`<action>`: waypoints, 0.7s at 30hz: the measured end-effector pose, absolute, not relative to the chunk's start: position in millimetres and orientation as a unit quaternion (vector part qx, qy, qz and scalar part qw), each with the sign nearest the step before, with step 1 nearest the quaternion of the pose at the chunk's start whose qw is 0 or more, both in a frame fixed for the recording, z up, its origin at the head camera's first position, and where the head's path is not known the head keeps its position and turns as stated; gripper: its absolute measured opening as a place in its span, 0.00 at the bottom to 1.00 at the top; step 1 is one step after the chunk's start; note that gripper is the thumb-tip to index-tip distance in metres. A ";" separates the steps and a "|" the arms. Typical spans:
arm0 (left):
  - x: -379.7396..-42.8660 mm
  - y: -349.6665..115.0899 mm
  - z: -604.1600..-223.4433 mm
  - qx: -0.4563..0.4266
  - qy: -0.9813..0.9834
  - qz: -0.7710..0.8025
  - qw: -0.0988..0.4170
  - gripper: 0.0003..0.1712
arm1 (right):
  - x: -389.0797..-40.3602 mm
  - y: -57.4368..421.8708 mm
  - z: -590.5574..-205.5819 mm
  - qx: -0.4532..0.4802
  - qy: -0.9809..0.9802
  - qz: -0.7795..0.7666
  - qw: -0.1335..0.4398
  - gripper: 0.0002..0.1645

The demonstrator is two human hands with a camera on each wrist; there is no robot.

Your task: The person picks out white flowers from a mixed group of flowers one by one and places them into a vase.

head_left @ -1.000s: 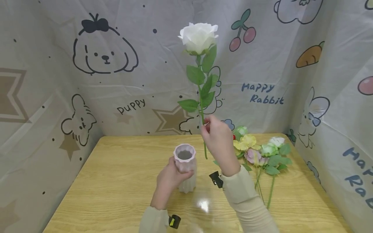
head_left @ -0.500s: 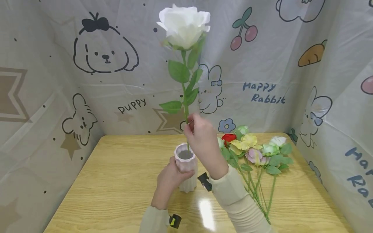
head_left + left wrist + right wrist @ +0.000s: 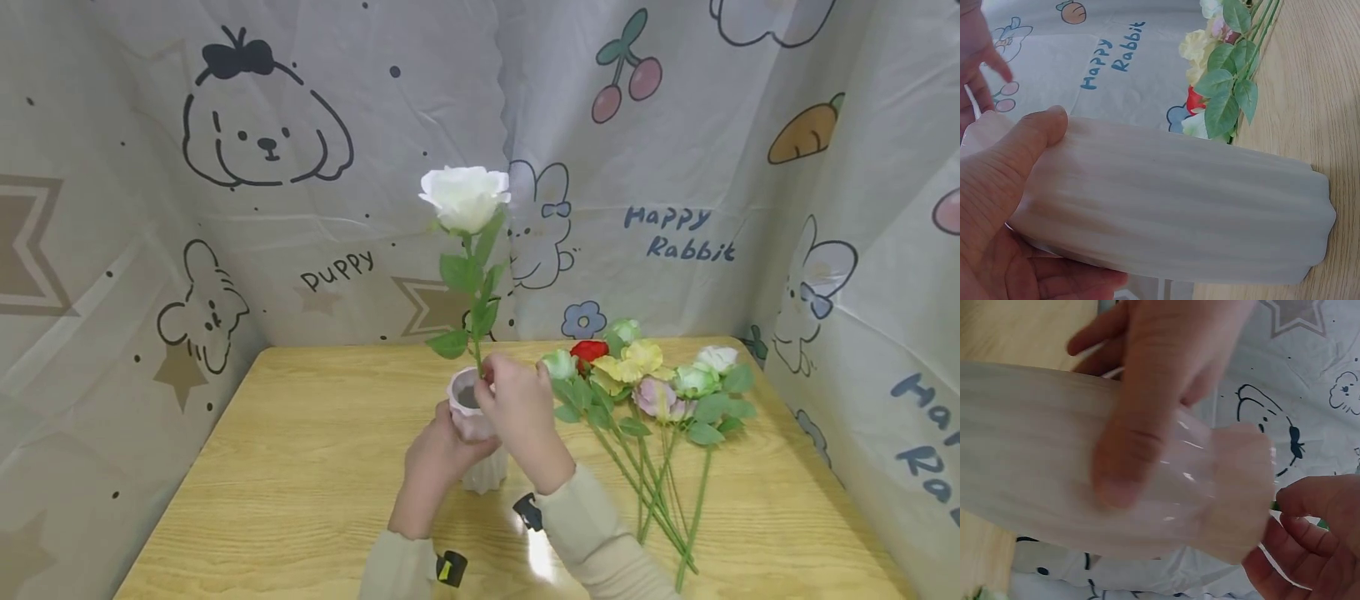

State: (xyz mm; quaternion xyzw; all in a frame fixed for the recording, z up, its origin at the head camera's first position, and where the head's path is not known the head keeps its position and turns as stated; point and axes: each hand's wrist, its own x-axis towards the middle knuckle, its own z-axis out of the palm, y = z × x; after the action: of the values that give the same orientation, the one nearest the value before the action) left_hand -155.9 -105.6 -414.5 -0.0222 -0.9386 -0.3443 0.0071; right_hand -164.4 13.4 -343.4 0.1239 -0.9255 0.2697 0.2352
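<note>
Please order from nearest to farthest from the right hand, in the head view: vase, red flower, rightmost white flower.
1. Vase: just left of the right hand.
2. Red flower: right, in the pile.
3. Rightmost white flower: farther right, at the pile's end.

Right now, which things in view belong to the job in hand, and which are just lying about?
In the job:
- rose, pinched by the right fingers
- vase, gripped by the left fingers

Lying about:
- other flowers, on the table, unheld; possibly wanted later
</note>
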 end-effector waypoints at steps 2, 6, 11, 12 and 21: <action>-155.7 -105.3 -413.8 -0.022 -0.938 -0.346 0.007 0.53 | -164.0 13.1 -349.4 0.112 -0.929 0.267 0.229 0.05; -155.5 -105.1 -414.0 -0.017 -0.940 -0.339 0.012 0.52 | -162.2 13.5 -358.0 0.090 -0.934 0.273 0.214 0.07; -155.6 -104.4 -414.3 -0.012 -0.943 -0.332 0.012 0.53 | -162.2 16.5 -360.6 0.083 -0.935 0.267 0.220 0.09; -155.5 -104.3 -414.5 -0.011 -0.943 -0.333 0.012 0.53 | -162.7 17.5 -360.9 0.081 -0.934 0.267 0.221 0.10; -155.0 -104.8 -415.5 -0.005 -0.939 -0.344 0.014 0.52 | -166.9 32.8 -364.6 0.050 -0.938 0.275 0.206 0.12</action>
State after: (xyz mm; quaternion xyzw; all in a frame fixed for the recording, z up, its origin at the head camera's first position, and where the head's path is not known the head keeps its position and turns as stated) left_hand -155.0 -104.8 -415.5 -0.0052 -0.9388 -0.3442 0.0137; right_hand -166.9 32.8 -364.6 0.0495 -0.9379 0.2749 0.2057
